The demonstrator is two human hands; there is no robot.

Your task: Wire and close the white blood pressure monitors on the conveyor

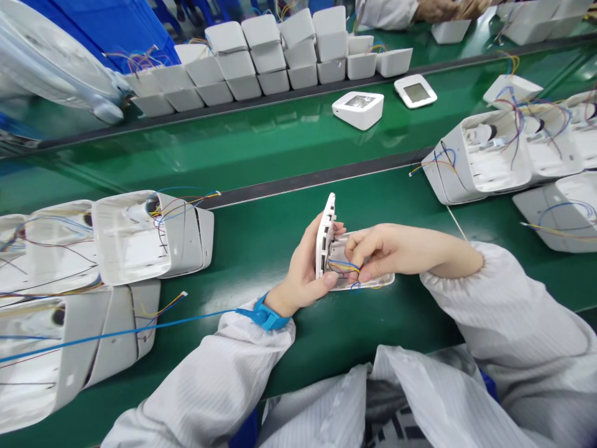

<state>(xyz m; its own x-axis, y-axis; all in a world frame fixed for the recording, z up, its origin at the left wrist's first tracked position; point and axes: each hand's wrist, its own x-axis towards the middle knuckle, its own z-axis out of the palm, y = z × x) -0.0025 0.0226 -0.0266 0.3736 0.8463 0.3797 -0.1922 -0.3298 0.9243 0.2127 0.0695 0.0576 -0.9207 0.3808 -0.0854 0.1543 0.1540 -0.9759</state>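
Observation:
My left hand (305,264) is closed around a thin white plastic panel (325,239), which stands on edge with its clipped inner side turned to the right. Against it lies an open white housing (385,281) on the green bench. My right hand (373,252) reaches over this housing, fingertips pinched on a bundle of thin coloured wires (344,266) that run towards the panel. The wires' ends under the fingers are partly hidden. A blue wrist strap (265,314) with a cord is on my left wrist.
Open white housings with loose wires stand at left (186,242) and right (471,162). Stacked white housings (263,56) line the back. A white unit with a screen (359,111) and a screen panel (415,91) lie on the green belt (261,143). Another person's hands (438,10) work beyond.

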